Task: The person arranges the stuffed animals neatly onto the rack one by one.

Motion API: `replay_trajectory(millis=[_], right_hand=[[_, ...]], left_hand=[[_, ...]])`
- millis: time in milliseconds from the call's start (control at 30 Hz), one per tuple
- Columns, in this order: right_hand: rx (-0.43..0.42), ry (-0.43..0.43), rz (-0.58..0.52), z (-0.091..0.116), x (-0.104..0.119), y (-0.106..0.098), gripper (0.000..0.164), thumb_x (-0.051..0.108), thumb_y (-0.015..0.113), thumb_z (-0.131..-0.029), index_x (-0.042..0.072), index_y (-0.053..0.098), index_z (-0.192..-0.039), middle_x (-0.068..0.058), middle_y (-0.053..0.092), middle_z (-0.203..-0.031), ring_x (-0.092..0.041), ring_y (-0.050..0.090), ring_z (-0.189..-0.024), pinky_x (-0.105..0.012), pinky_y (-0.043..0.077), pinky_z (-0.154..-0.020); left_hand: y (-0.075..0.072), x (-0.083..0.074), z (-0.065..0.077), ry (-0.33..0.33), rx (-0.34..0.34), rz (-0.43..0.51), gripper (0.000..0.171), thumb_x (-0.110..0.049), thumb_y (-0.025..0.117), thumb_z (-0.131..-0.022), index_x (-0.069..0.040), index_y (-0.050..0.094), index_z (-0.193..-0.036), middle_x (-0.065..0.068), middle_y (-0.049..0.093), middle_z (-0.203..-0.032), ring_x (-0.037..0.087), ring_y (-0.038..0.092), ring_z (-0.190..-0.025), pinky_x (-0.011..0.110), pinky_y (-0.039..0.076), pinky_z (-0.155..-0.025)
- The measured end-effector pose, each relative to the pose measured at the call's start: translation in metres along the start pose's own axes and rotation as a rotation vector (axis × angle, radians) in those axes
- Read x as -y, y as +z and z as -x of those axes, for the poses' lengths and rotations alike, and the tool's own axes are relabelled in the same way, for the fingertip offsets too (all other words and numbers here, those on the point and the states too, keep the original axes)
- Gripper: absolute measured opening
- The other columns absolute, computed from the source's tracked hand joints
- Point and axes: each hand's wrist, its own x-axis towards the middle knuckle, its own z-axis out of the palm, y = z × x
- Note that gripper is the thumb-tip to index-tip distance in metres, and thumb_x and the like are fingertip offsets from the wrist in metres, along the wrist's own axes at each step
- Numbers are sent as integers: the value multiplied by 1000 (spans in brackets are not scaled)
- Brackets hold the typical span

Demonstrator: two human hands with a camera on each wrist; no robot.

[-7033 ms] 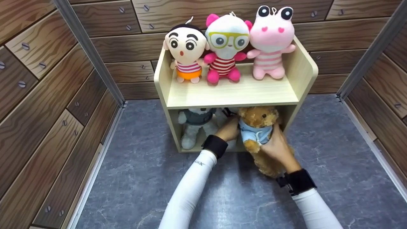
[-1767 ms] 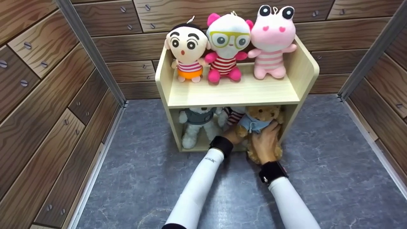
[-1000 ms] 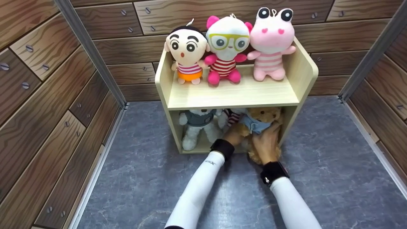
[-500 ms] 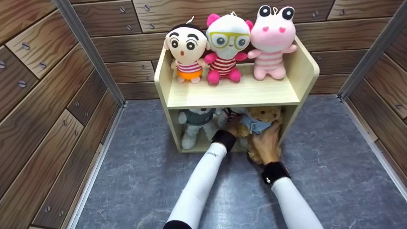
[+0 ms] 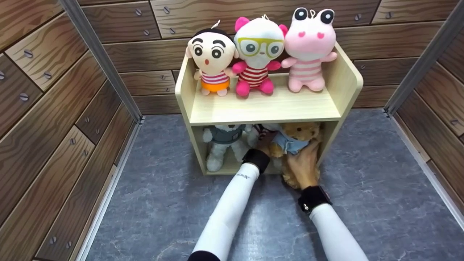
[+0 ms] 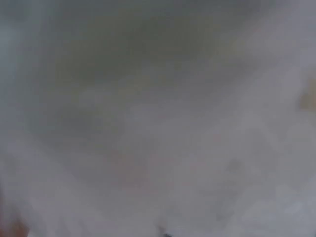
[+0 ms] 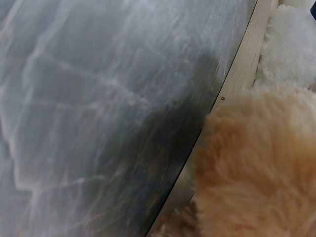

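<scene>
A brown teddy bear in a light blue hooded top stands in the right part of the lower shelf compartment, its legs jutting over the front edge. My right hand grips its body from the front. My left hand reaches in at the bear's left side, beside a plush toy in a striped top; its fingers are hidden. In the right wrist view, brown bear fur fills the lower right. Only blurred pale grey shows in the left wrist view.
A grey-white plush toy in a dark grey top sits at the compartment's left. On the wooden shelf above stand a boy doll, a panda plush and a pink frog-eyed plush. Wood-patterned walls surround the grey floor.
Over the seven seconds the bear has gone deeper into the compartment with my right hand on it. In the last second my left hand has shifted slightly inward, off the bear's arm toward the striped toy.
</scene>
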Motion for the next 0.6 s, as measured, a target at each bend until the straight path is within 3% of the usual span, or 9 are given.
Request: replay_trajectory(millis=[133,200,333,367,433,467,567,600], right_hand=[[10,15,-1,1,0,-1,88,8,77,-73,-17,27,-141,-43,42,-128,-56,51,-110,-61,44,-98],[9,6,-3,1,0,0,88,8,77,-74,-17,27,-142,-43,42,-127,-56,51,-110,-61,44,-98],[10,-4,-4,2,-1,2,88,8,78,-73,-18,27,-141,-44,42,-126,-56,51,-110,-61,44,-97],[11,-3,-4,2,-1,2,88,8,78,-73,-18,28,-140,-43,43,-125,-56,51,-109,-61,44,-97],[13,1,-2,1,0,2,87,8,78,-72,-18,29,-139,-43,43,-124,-56,51,-108,-62,44,-96],[13,3,0,1,0,2,86,8,78,-72,-18,30,-138,-43,43,-123,-56,51,-107,-62,45,-95],[8,6,0,0,1,2,83,9,78,-72,-17,31,-136,-42,44,-120,-56,52,-105,-63,45,-93],[9,8,-1,0,1,2,83,8,78,-72,-17,31,-136,-41,45,-120,-56,52,-105,-63,45,-93]], left_hand=[[-7,-17,12,-68,3,144,50,-53,45,-100,-11,66,-114,3,64,-111,15,58,-96,28,42,-86],[-14,-28,21,-84,35,110,49,-53,45,-101,-11,67,-115,3,65,-113,16,60,-99,30,43,-91],[-13,-25,19,-111,11,18,57,-58,40,-100,-11,67,-115,5,66,-112,17,60,-97,31,45,-88],[-10,-20,17,-61,2,-43,60,-61,37,-100,-11,67,-116,6,66,-112,17,60,-96,30,45,-86],[-10,-18,16,-49,-25,-83,67,-67,35,-97,-12,68,-115,5,67,-111,17,61,-95,30,46,-83],[-13,-26,20,-64,-10,-85,63,-62,36,-99,-12,69,-117,6,67,-115,18,61,-99,31,46,-87],[-30,-68,49,-100,18,-76,56,-55,42,-101,-11,68,-124,9,66,-124,23,61,-109,33,46,-95],[-36,-83,61,-114,3,-56,68,-63,38,-99,-8,68,-123,11,66,-123,23,61,-108,32,46,-94]])
